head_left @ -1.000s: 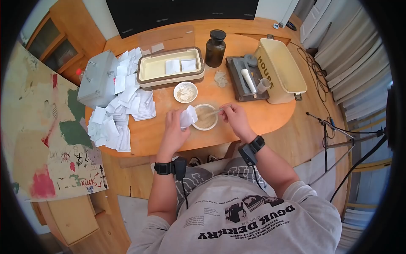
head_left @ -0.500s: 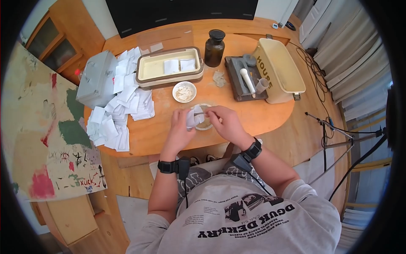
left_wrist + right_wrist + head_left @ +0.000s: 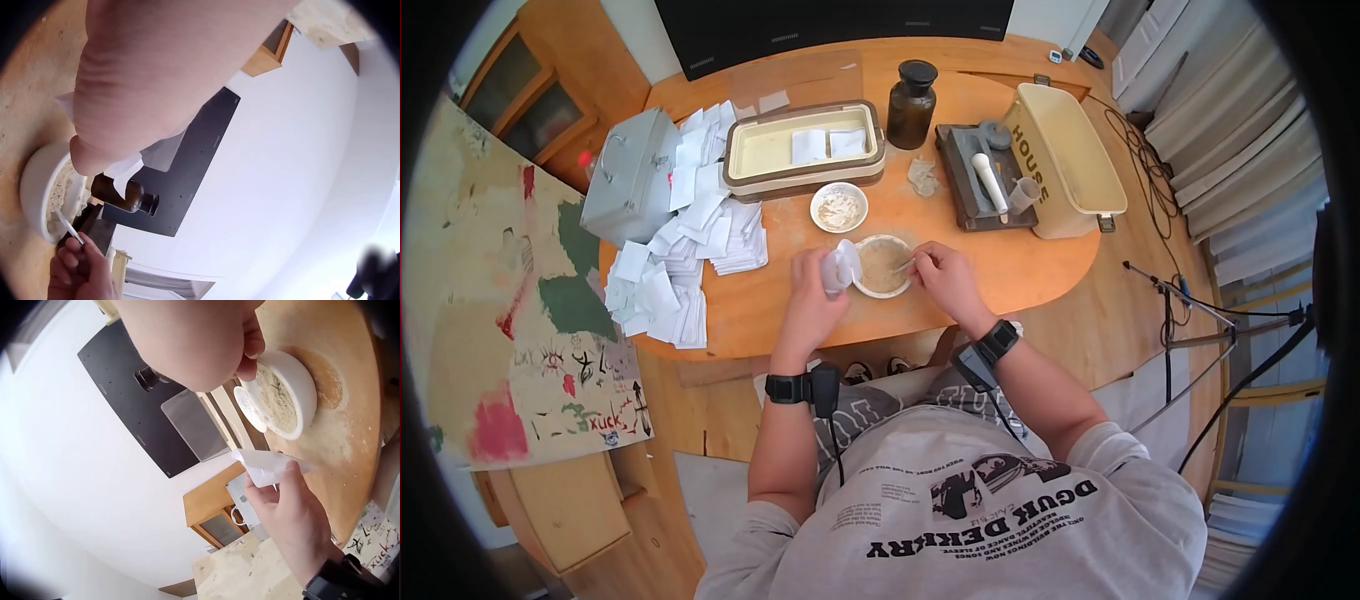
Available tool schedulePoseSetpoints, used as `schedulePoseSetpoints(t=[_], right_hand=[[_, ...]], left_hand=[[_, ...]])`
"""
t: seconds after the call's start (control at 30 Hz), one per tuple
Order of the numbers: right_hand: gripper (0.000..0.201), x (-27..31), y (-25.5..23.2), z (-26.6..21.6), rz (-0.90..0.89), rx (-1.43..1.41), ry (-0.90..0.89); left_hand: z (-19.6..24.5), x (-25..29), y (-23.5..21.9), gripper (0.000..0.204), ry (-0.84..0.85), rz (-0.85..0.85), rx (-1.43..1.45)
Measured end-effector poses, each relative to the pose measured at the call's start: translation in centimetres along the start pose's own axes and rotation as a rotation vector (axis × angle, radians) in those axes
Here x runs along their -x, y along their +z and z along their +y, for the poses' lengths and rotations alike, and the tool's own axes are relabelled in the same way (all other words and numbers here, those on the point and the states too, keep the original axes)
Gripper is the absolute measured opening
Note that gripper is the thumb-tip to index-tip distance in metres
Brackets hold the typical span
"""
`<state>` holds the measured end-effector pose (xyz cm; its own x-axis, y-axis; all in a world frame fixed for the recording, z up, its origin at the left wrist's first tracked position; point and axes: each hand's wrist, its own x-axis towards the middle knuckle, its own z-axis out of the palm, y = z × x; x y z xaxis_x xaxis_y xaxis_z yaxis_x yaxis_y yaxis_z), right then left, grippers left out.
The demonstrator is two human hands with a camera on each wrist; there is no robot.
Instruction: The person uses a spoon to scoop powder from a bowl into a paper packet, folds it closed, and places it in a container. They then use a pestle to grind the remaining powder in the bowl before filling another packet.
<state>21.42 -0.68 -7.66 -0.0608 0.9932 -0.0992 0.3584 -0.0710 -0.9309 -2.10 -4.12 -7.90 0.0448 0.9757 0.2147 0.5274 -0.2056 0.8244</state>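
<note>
Powder bowl worked at the front edge of the wooden table [image 3: 1000, 270]

The white bowl of powder [image 3: 883, 266] is set between both hands; a folded paper packet [image 3: 840, 268] is pinched beside its rim by the left hand [image 3: 815, 295], and a thin spatula [image 3: 903, 265] is gripped over the powder by the right hand [image 3: 940, 280]
</note>
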Motion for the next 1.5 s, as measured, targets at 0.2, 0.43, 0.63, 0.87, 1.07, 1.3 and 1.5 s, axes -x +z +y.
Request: schedulePoseSetpoints(t=[0.2,0.43,0.63,0.87,1.07,1.3,1.5], right_hand=[[0.02,0.1,0.2,0.6,0.046,-0.356,0.135],[0.019,-0.4,-2.1,-0.6,0.097,-0.529,0.181],[0.019,-0.6,-2.8,-3.1,0.095,-0.537,0.08],[0.013,1.5,-0.7,-4.8,0.057,0.167,-0.53],[0.014,0.5,-2.8,-2.6,0.138,0.371,-0.512],[0.018,0.9,-0.9,-1.1,0.051,0.21,-0.228],[0.022,0.1,0.5,1.1,0.014,-0.165,0.077]], left_hand=[[0.9,-0.2,0.1,0.06,-0.006,-0.033,-0.031],[0.6,-0.6,0.8,0.062,0.065,-0.008,-0.121],[0.8,-0.7,1.2,0.06,0.046,-0.052,-0.149],[0.9,-0.6,1.7,0.06,0.083,-0.025,-0.145],[-0.6,-0.8,1.3,0.059,-0.019,0.06,0.052],[0.0,-0.3,0.3,0.059,-0.005,0.086,0.013],[0.8,-0.4,0.2,0.058,0.051,0.035,-0.025]])
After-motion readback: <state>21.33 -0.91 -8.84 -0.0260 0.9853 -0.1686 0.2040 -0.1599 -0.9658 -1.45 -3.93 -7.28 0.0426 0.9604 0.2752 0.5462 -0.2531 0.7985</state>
